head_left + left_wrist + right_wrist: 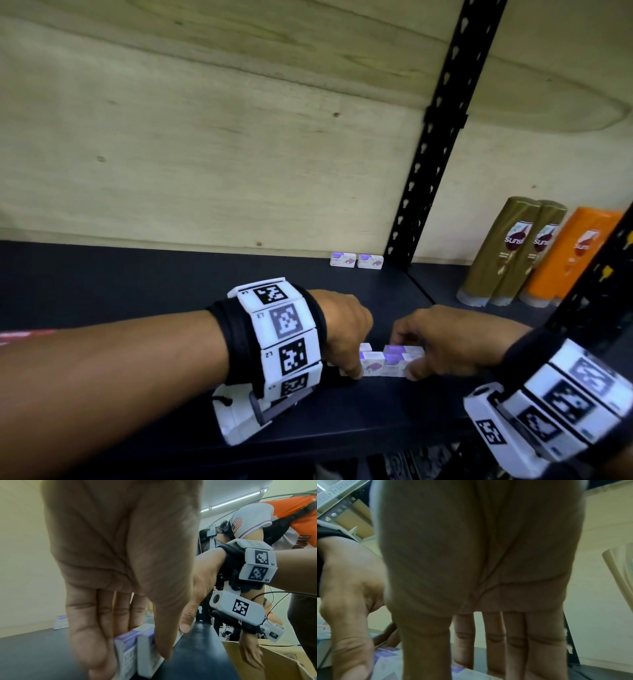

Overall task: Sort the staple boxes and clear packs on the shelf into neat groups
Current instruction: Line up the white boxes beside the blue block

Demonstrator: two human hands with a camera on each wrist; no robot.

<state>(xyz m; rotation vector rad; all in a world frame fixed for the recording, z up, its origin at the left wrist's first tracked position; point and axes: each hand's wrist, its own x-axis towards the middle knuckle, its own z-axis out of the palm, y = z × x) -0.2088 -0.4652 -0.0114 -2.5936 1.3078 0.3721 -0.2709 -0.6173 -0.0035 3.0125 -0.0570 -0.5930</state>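
Observation:
A short row of white-and-purple staple boxes (388, 361) stands near the front edge of the dark shelf (137, 294). My left hand (358, 358) grips the row's left end, with the thumb in front and the fingers behind two boxes (135, 651). My right hand (407, 356) holds the right end the same way: its thumb (426, 642) is in front of the boxes (388, 660) and its fingers reach down behind them. Two more staple boxes (356, 261) stand side by side against the back wall.
A black perforated upright (435, 137) divides the shelf at the right. Beyond it stand two gold shampoo bottles (510, 253) and an orange one (575, 257). An open cardboard box (257, 660) sits below the shelf edge, and another person's arm reaches over it.

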